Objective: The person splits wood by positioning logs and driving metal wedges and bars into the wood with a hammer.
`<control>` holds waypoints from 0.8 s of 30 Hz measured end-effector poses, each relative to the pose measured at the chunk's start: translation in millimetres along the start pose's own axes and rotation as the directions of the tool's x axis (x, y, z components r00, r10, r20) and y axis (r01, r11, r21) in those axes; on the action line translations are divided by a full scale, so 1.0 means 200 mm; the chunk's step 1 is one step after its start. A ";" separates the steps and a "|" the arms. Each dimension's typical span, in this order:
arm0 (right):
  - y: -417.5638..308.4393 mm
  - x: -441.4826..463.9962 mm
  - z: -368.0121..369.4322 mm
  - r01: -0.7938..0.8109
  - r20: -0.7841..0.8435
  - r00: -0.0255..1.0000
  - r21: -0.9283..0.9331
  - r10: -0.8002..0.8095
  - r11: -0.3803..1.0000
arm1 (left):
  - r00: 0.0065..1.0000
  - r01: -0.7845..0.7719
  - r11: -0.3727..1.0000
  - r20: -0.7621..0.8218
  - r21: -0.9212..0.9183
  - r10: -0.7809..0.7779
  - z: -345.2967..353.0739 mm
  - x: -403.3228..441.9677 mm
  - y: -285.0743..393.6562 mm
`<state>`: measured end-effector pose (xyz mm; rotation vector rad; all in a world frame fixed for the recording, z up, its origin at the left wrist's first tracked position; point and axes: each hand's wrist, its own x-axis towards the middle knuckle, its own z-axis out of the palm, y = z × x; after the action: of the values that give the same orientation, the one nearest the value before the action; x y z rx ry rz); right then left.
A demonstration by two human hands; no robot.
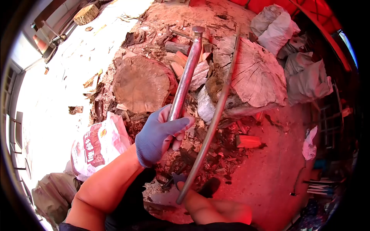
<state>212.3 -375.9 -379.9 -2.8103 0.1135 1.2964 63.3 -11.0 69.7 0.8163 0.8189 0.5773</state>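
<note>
My left hand [163, 133], in a blue-grey work glove with bare fingertips, is closed around the lower end of a shiny metal rod [189, 73] with a wider flat head at its top. The rod stands up at a slight tilt in front of the logs. A long, slightly curved pole [217, 115] slants across the middle, its upper end over the pale stump and its near end crossing in front of my right forearm. Low down, my right hand [179, 179] shows only as a small dark gloved patch beside the pole; its fingers are hidden.
A round cut log [140, 84] lies left of a large cracked stump [256, 73]. Split wood [248, 141], bark and chips litter the ground. A printed white sack [102, 144] stands at left, grey sacks [308, 77] at right. An orange cone [40, 44] is far left.
</note>
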 end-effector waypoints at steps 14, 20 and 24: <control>-0.35 -0.26 -0.21 -0.007 0.423 0.879 0.473 -0.220 0.881 | 0.977 -0.057 0.991 0.198 -0.118 0.080 0.08 0.28 -0.07; -0.45 -0.67 -0.79 -0.147 0.660 0.705 0.494 -0.260 0.857 | 0.967 -0.044 0.982 0.239 -0.184 0.089 0.16 0.55 -0.05; -0.36 -0.88 -0.94 -0.020 0.439 0.826 0.648 -0.353 0.761 | 0.964 -0.029 0.981 0.254 -0.192 0.078 0.20 0.65 -0.08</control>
<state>247.8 -309.8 -123.1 -1.7731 0.2090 1.5757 171.1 56.8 21.2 0.7248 0.4943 0.5712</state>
